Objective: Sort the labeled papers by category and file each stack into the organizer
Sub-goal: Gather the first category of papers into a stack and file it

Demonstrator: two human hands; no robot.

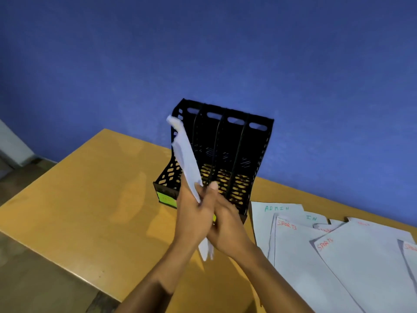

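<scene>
A stack (186,159) of papers is pinched edge-on between the left hand (194,213) and right hand (228,224), fingers closed flat on it, tilted toward 11 o'clock before the organizer's (252,154) leftmost slot. Loose sheets (338,256) lie on the table (79,199) at 4 o'clock.

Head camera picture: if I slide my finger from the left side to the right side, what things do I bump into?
Bare wooden table → black organizer, with both hands pressing a stack of papers in front of it → loose sheets marked ADMIN → sheets marked SPORTS at the right edge.
</scene>
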